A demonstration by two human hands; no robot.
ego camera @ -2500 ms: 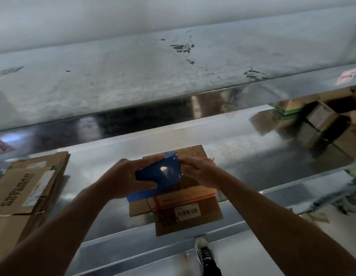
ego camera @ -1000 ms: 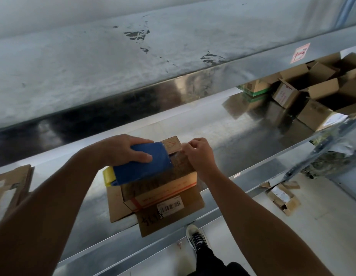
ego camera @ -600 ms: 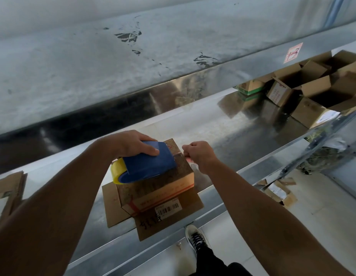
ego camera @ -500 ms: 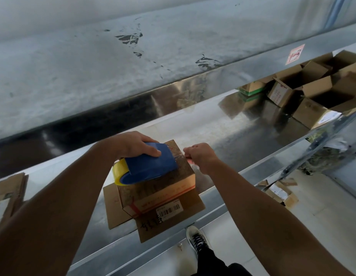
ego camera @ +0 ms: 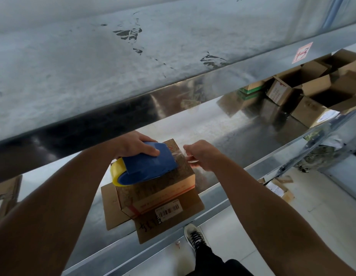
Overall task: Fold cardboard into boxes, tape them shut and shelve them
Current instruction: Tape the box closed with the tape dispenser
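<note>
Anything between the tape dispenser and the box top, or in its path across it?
Nothing visible. The tape dispenser in the left hand sits on the box top; the right hand pinches the tape end beyond the far edge.

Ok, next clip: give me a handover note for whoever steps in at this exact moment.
Left hand grips the blue tape dispenser, which rests on top of the small box.
Right hand pinches the tape end at the box's top right edge.
The box stands on the metal shelf with flat cardboard spread under it; open boxes sit at the shelf's far right.
Done: box folded up, tape strip started across the top.
Left: run the strip out, cut it, press it down, then shelve the box.
</note>
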